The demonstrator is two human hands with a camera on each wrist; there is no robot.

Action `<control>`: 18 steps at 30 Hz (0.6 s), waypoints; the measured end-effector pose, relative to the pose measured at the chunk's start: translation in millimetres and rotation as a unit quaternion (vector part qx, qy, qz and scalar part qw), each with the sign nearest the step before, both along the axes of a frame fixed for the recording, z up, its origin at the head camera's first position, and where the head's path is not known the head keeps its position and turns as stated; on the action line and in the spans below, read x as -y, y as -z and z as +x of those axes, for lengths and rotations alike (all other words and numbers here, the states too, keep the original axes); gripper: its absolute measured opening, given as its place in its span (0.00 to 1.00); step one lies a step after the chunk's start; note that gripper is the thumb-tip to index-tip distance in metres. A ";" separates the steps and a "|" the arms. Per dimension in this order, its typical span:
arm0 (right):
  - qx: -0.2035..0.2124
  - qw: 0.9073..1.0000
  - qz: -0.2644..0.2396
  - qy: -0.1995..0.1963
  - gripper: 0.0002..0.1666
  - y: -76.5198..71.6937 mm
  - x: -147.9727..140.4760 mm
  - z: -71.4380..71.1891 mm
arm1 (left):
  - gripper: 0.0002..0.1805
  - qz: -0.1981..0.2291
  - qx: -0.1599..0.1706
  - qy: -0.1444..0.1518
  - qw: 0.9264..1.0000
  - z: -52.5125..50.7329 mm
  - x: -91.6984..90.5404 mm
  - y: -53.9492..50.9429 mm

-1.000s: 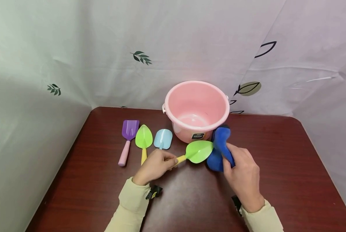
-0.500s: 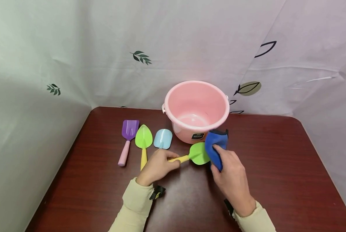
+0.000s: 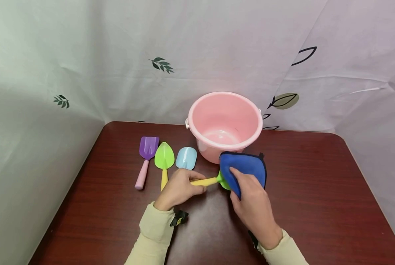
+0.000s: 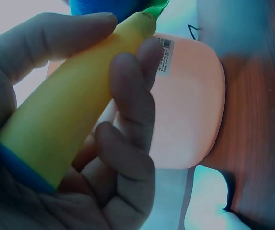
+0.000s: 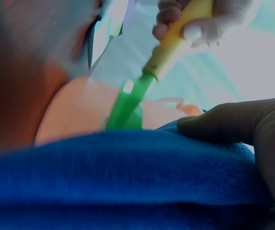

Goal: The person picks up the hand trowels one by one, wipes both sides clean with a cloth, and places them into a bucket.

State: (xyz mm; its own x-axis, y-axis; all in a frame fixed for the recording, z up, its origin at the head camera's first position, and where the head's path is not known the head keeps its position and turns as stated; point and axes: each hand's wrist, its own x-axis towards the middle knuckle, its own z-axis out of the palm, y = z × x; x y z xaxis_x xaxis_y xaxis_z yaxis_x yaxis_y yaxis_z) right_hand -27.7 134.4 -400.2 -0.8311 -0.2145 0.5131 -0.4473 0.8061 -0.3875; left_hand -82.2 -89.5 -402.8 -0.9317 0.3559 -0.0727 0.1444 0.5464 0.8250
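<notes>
Gripping a trowel (image 3: 205,182), the left hand (image 3: 180,188) sits beside the right hand (image 3: 255,206), whose pinched cloth (image 3: 245,163) seemingly touches the blade (image 3: 225,183).

Tabletop (image 3: 333,191): dark reddish-brown wood grain, rounded far corners
Backdrop (image 3: 217,44): pale creased sheeting at left, back and right
Leaf prints (image 3: 162,65): dark green sprigs, black outlines
Light: soft sheen on tabletop

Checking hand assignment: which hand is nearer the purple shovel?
Left. The left hand, holding a green shovel, is right of the purple shovel; the right hand, gripping a blue cloth, is farther right.
</notes>
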 end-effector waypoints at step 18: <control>0.066 0.994 0.050 -0.071 0.48 11.1 13.1 -0.2 | 0.10 0.050 0.043 -0.017 0.998 -2.0 7.7 0.1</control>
State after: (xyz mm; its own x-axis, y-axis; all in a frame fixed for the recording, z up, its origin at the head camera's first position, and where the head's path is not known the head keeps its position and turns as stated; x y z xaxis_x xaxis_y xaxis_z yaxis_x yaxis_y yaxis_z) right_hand -27.9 121.3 -411.4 -0.8473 -0.3793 0.3717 -0.5102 0.7756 -0.3716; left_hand -84.2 -97.2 -402.9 -0.9355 0.3328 -0.1185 0.0529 0.4637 0.8844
